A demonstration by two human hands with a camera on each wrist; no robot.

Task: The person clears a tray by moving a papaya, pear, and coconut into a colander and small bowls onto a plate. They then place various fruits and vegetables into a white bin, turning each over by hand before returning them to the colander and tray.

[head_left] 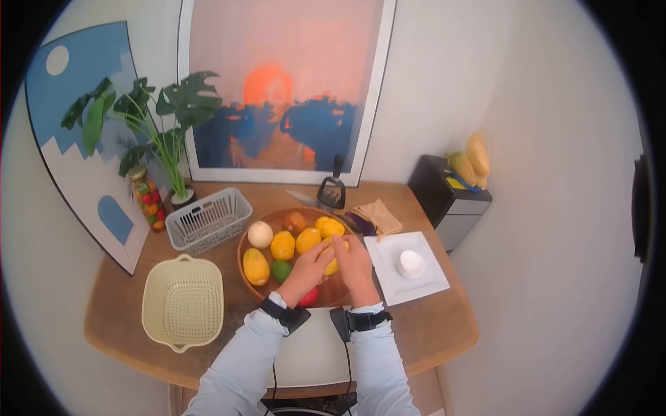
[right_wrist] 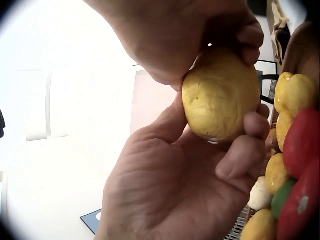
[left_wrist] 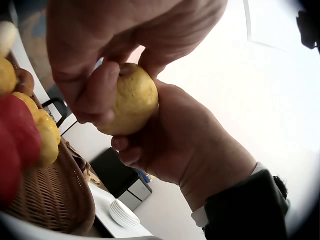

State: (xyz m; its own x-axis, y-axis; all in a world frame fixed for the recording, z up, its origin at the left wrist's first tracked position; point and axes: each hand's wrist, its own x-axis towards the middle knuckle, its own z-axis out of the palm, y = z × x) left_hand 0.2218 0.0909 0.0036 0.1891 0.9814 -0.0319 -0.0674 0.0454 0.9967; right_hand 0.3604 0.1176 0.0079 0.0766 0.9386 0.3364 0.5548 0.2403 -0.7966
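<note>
Both hands hold one yellow fruit (right_wrist: 220,97) with wrinkled skin, raised above the round brown bowl (head_left: 243,274). My left hand (head_left: 303,275) cups it from the left, fingers curled round its side. From the other side my right hand (head_left: 359,269) grips the same fruit, its fingers bent over it. In the left wrist view a small dark hollow shows at one end of the yellow fruit. Below lie several yellow fruits (head_left: 283,245), a white round one (head_left: 260,234), a brownish one (head_left: 293,222), a green one (head_left: 281,271) and a red one (head_left: 308,299).
A cream colander (head_left: 182,303) and a grey basket (head_left: 208,220) stand left of the bowl. To its right, a white square plate (head_left: 388,281) bears small white dishes (head_left: 411,263). Behind are a black-handled tool (head_left: 331,192), a knife blade (head_left: 302,199) and a tan cloth (head_left: 378,216).
</note>
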